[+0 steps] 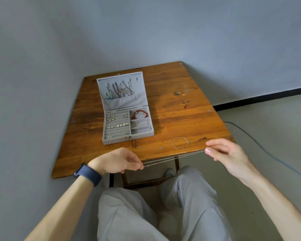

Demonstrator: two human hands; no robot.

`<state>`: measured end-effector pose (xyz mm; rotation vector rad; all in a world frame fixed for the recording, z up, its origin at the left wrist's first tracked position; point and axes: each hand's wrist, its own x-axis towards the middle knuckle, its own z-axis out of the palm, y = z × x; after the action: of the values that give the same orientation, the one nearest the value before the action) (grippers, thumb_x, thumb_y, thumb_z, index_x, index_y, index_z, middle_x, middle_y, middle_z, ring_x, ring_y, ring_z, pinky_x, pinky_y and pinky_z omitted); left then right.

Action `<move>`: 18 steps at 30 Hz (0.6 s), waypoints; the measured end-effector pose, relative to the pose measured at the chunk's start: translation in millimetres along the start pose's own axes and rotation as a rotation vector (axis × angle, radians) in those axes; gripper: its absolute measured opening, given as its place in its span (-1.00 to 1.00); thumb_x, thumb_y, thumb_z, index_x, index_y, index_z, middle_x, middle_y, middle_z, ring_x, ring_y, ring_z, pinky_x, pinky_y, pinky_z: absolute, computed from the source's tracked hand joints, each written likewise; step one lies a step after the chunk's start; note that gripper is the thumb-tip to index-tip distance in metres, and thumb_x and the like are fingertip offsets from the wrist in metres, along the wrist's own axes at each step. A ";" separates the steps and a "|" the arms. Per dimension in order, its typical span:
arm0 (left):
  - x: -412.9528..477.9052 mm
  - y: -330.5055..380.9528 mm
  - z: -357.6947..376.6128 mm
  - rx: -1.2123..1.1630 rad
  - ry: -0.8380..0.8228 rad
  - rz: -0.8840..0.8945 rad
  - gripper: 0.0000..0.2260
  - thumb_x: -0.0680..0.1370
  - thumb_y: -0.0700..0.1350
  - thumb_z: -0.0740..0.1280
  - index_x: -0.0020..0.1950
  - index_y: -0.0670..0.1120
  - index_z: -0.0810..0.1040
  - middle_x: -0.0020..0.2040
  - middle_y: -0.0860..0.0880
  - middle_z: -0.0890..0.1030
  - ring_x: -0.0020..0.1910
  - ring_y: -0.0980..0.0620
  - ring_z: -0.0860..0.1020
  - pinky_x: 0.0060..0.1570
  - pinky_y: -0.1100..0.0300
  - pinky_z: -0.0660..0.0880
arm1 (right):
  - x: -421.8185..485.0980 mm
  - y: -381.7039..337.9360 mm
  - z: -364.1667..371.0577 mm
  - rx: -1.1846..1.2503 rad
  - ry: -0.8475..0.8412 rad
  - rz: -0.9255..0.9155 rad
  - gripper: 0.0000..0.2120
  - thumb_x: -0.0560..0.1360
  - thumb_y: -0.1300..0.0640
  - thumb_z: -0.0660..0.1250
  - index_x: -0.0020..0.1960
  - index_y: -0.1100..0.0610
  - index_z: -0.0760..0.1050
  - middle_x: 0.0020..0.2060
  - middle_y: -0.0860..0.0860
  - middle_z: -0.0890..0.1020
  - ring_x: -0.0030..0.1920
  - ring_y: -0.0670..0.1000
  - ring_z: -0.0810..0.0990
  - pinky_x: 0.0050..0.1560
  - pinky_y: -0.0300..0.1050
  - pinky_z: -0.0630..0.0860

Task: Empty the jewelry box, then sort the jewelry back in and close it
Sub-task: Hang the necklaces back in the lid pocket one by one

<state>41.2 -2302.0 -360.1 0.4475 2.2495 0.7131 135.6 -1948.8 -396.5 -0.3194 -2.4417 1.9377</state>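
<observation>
A grey jewelry box stands open on the wooden table. Necklaces hang in its raised lid. Rings and earrings sit in the left slots, and a red bead bracelet lies in the top right compartment. A thin silver necklace is stretched taut at the table's front edge. My left hand pinches one end and my right hand pinches the other. A silver chain bracelet and a small pair of earrings lie loose on the table near the front edge.
The table stands in a corner, with grey walls behind and to the left. A blue cable runs across the floor on the right. My legs in grey trousers are below the table's front edge.
</observation>
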 end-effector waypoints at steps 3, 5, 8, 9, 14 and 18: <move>12.9 16.8 -7.1 0.438 0.145 -0.055 -0.85 0.60 0.03 0.34 0.07 0.05 0.68 -0.02 0.15 0.64 -0.04 0.18 0.58 -0.01 0.26 0.50 | 10.0 -3.9 6.5 -0.071 -0.010 -0.040 -0.91 0.49 0.16 0.48 -0.03 0.01 0.66 -0.13 -0.15 0.73 -0.14 -0.24 0.66 -0.11 -0.44 0.48; 18.2 31.7 -8.2 0.704 0.233 -0.099 -0.83 0.60 0.02 0.29 0.07 0.02 0.65 0.00 0.08 0.61 -0.05 0.07 0.59 -0.06 0.16 0.55 | 20.0 -6.2 8.8 -0.106 -0.006 -0.071 -0.92 0.50 0.15 0.48 -0.04 0.00 0.66 -0.13 -0.18 0.72 -0.07 -0.22 0.66 -0.04 -0.41 0.49; 28.1 55.3 -11.0 0.945 0.298 -0.116 -0.83 0.59 -0.01 0.24 0.04 0.00 0.60 -0.06 0.02 0.57 -0.17 -0.01 0.56 -0.31 0.18 0.45 | 41.5 -9.7 5.1 -0.133 0.059 -0.099 -0.93 0.51 0.10 0.47 -0.03 -0.03 0.66 -0.12 -0.20 0.71 -0.02 -0.20 0.65 0.05 -0.28 0.52; 33.7 61.7 -15.3 0.948 0.292 -0.108 -0.81 0.59 0.00 0.25 0.09 0.00 0.61 -0.04 0.01 0.58 -0.14 -0.02 0.57 -0.29 0.17 0.47 | 49.3 -9.6 2.3 -0.126 0.097 -0.098 -0.94 0.51 0.10 0.47 -0.03 -0.04 0.66 -0.11 -0.20 0.71 -0.02 -0.19 0.65 0.03 -0.24 0.52; 74.5 74.2 -46.2 0.349 0.303 -0.013 -0.89 0.58 0.05 0.37 -0.05 0.09 0.68 -0.09 0.13 0.65 -0.11 0.14 0.60 -0.15 0.35 0.49 | 85.4 2.7 -22.9 -0.011 0.316 -0.021 -0.90 0.54 0.12 0.42 -0.06 -0.09 0.65 -0.12 -0.17 0.72 -0.11 -0.06 0.68 -0.04 -0.13 0.63; 110.5 74.4 -48.0 0.047 0.450 0.021 -0.88 0.55 0.02 0.43 0.01 0.03 0.71 -0.09 0.11 0.67 -0.13 0.18 0.60 -0.17 0.34 0.52 | 113.5 13.3 -42.1 -0.012 0.343 0.021 -0.89 0.56 0.10 0.41 -0.04 -0.11 0.66 -0.15 -0.22 0.71 -0.12 -0.08 0.70 0.06 -0.04 0.64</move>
<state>-61.1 -2205.0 -345.8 0.3592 2.6890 0.8383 32.0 -1886.9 -413.1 -0.6218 -2.2366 1.7065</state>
